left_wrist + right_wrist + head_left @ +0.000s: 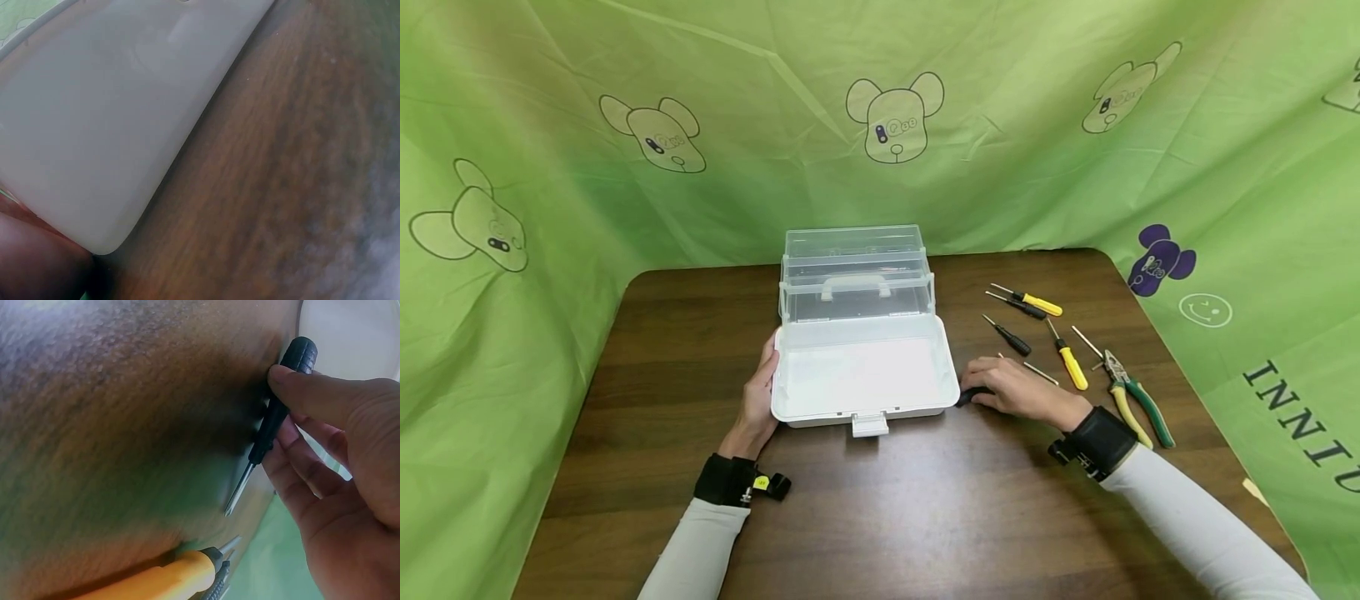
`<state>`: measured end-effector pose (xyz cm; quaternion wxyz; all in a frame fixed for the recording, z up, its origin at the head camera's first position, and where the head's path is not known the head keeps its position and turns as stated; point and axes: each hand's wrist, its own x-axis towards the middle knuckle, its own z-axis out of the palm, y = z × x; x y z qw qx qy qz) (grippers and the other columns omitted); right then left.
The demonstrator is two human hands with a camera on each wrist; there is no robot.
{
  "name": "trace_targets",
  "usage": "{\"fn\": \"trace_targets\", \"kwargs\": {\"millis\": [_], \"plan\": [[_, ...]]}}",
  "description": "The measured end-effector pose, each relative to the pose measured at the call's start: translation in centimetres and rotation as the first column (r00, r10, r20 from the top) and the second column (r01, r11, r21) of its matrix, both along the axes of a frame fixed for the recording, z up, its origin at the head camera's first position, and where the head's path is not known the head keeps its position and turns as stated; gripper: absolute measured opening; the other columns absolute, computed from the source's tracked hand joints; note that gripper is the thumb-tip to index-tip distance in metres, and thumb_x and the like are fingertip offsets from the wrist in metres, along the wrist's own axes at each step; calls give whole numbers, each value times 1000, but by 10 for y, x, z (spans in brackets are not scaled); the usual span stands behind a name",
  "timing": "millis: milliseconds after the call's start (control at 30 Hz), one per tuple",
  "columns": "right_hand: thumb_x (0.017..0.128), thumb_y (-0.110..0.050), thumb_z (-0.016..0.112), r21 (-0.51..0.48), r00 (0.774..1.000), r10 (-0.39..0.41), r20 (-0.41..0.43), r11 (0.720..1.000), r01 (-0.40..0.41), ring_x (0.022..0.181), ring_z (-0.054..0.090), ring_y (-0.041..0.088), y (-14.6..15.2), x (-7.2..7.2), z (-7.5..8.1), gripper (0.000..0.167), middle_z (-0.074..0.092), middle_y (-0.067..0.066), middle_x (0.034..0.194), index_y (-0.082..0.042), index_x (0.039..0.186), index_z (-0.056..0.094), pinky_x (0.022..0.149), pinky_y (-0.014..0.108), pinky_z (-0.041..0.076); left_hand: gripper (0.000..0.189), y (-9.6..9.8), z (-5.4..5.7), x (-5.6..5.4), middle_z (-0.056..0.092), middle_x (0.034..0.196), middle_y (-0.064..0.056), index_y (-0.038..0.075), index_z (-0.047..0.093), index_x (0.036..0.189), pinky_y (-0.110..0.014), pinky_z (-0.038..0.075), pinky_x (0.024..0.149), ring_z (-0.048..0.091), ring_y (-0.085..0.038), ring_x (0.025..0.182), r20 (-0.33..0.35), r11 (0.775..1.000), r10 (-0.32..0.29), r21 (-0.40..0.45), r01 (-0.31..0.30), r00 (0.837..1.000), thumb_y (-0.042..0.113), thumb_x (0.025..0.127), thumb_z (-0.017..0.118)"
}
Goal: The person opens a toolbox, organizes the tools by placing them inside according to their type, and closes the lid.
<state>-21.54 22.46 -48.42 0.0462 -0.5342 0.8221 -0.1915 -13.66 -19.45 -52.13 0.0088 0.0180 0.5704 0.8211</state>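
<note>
A white toolbox [865,375] lies open at the middle of the table, its clear lid [853,250] tilted up behind it. My left hand [758,408] rests along the box's left side; in the left wrist view part of the hand [37,259] touches the box's wall [119,125] near a corner. To the right of the box, my right hand [1011,387] pinches a black-handled screwdriver [269,431] between thumb and fingers. Its cross-shaped metal tip shows in the right wrist view, pointing away from the box. The screwdriver's handle is close to the box's front right corner.
Black screwdrivers [1009,337] and yellow screwdrivers [1071,367] lie scattered at the right. Beyond my right wrist are pliers [1123,387] with green and yellow handles. A thin metal shaft [1041,373] lies by my right hand. Green cloth [737,192] hangs behind the table.
</note>
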Motion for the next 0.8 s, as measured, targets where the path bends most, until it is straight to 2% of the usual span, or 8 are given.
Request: {"fn": "trace_targets", "kwargs": {"millis": [233,433,800], "plan": [[86,4,84,-16,999,40,-9,999,-40,95,67,12,1,1,0,22,70,-2,101,-10,102,78,79,37,57,58,0,-1,0,1,178,-9,6,-2,170,-42,0,130,-2,-20,162,-7,1000,-8,-1,8,1000,20,116,15],[87,2,84,-15,999,43,-12,999,-43,94,68,12,1,1,1,20,72,-1,100,-9,102,77,78,37,58,59,0,0,0,0,178,-9,5,-3,170,-42,0,130,-2,-20,162,-4,1000,-5,-2,5,1000,20,116,16],[86,0,86,-1,999,20,-37,1000,-20,88,70,11,0,3,17,22,72,0,96,-6,105,79,74,34,59,59,-1,1,0,-1,178,-9,5,-5,169,-44,0,130,-3,-20,162,6,1000,-8,-1,8,1000,20,116,17]]}}
